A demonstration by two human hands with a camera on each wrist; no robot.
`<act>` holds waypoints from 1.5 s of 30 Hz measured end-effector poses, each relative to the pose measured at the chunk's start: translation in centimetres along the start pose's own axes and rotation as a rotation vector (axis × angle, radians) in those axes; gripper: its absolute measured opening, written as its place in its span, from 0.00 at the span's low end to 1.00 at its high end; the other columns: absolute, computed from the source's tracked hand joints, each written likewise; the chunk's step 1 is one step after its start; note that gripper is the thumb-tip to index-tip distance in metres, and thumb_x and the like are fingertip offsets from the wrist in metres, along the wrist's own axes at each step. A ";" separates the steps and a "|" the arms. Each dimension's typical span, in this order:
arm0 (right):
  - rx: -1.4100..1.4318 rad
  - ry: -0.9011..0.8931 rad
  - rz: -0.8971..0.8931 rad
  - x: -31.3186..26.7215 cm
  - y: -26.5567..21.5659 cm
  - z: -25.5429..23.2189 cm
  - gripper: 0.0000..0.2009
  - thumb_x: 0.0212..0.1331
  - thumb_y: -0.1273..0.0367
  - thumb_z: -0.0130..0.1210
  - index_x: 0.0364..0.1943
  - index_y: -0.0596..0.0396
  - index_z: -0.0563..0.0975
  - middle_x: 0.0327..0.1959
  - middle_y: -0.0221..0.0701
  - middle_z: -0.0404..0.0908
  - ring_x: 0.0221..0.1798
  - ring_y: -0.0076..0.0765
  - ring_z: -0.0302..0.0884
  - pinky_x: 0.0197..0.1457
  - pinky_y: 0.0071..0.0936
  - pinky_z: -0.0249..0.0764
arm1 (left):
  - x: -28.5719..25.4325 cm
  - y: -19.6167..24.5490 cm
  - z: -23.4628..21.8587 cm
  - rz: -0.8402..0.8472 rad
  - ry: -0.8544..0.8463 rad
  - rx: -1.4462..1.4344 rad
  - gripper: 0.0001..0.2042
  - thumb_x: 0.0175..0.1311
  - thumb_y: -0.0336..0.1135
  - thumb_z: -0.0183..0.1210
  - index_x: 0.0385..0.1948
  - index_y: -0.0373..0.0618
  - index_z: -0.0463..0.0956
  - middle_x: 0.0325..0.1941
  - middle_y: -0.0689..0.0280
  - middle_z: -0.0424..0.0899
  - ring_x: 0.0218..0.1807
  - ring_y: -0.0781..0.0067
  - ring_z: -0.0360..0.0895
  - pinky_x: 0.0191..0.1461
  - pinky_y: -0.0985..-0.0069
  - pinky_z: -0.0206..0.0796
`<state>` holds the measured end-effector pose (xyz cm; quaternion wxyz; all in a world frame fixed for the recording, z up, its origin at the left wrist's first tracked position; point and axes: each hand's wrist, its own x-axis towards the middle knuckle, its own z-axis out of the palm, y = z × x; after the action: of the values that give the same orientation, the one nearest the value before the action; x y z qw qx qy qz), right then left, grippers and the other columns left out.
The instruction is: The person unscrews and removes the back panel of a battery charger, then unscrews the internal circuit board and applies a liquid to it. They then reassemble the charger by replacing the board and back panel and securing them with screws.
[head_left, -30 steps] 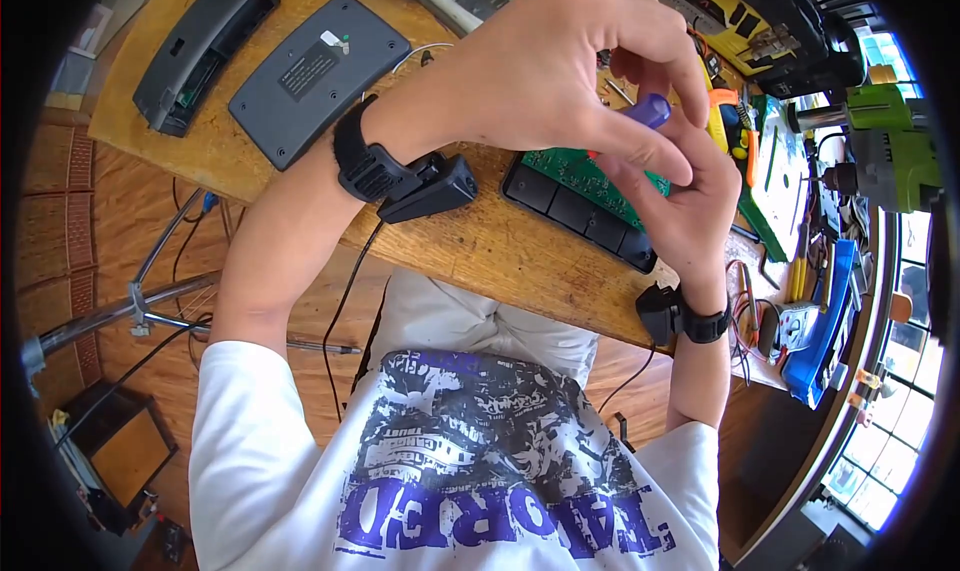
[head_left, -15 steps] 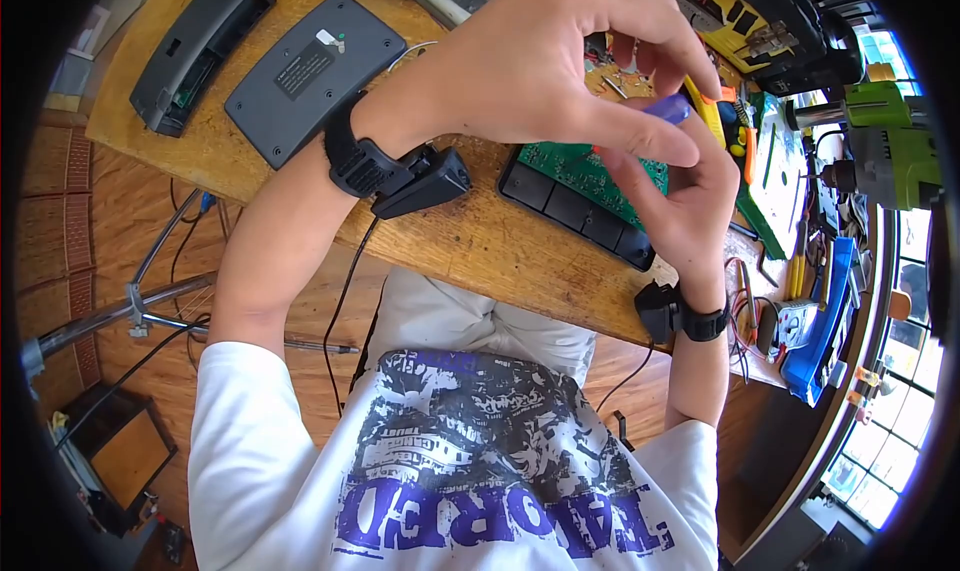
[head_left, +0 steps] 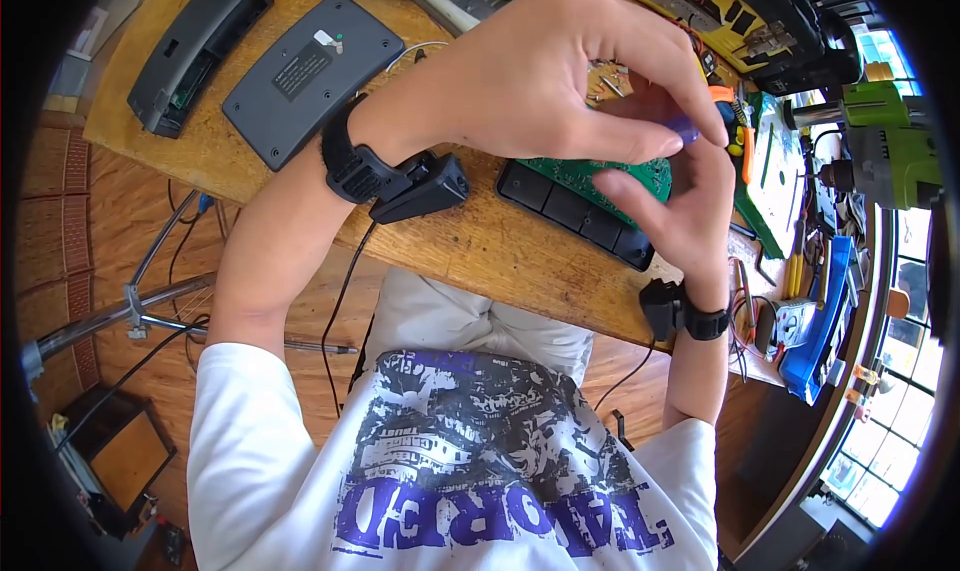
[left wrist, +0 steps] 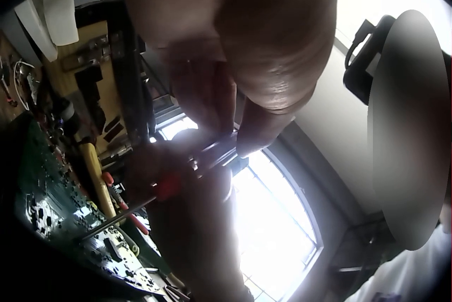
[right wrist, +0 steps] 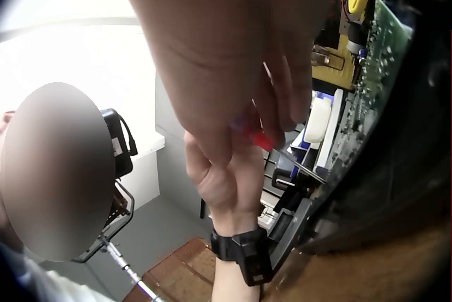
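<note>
Thumb and fingers of my left hand [head_left: 560,91] pinch the purple handle end of a screwdriver [head_left: 684,128]. My right hand [head_left: 690,221] is around its lower part, thumb apart in the head view; the right wrist view shows the fingers beside the red collar [right wrist: 261,139]. In the left wrist view, the thin shaft [left wrist: 116,219] slants down to the green circuit board [left wrist: 49,203], its tip at or close to the surface. The board [head_left: 565,174] lies in a black casing [head_left: 570,211], partly hidden under both hands.
A dark grey panel [head_left: 310,76] and a long black housing [head_left: 190,66] lie on the wooden bench [head_left: 480,246] at left. Small screws [head_left: 610,83] and orange-handled tools [head_left: 722,95] are beyond the hands. A green drill [head_left: 875,111] and a blue tray [head_left: 820,321] stand at right.
The left fingertips have moved right and closed together on the handle end. The right thumb has come away from the screwdriver, and the red collar is hidden from the head view.
</note>
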<state>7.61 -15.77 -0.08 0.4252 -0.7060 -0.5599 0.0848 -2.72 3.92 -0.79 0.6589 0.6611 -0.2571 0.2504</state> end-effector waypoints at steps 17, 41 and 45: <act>0.389 -0.102 0.027 1.2 0.2 -0.4 0.19 0.63 0.77 0.74 0.57 0.64 0.84 0.52 0.35 0.90 0.55 0.31 0.88 0.64 0.30 0.82 | 0.3 1.5 -0.8 0.186 -0.028 0.517 0.10 0.61 0.23 0.70 0.44 0.42 0.93 0.41 0.64 0.93 0.42 0.68 0.87 0.50 0.71 0.79; 0.362 -0.019 0.044 0.4 0.0 -0.6 0.09 0.66 0.78 0.71 0.48 0.67 0.85 0.44 0.36 0.91 0.48 0.28 0.89 0.56 0.26 0.83 | 0.3 3.1 -1.6 -0.124 0.083 0.708 0.18 0.60 0.42 0.75 0.45 0.38 0.89 0.45 0.57 0.91 0.51 0.62 0.88 0.55 0.66 0.80; 0.393 0.025 0.048 0.4 0.6 -1.2 0.11 0.67 0.77 0.71 0.49 0.67 0.84 0.44 0.38 0.91 0.48 0.30 0.90 0.56 0.27 0.83 | -1.3 2.6 -2.1 -0.233 -0.392 0.890 0.37 0.52 0.39 0.79 0.63 0.31 0.75 0.59 0.50 0.78 0.64 0.48 0.77 0.69 0.57 0.70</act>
<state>8.91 -16.07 0.43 0.5597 -0.6236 -0.5102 0.1937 -5.42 6.02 0.23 0.2757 0.9371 -0.1688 0.1318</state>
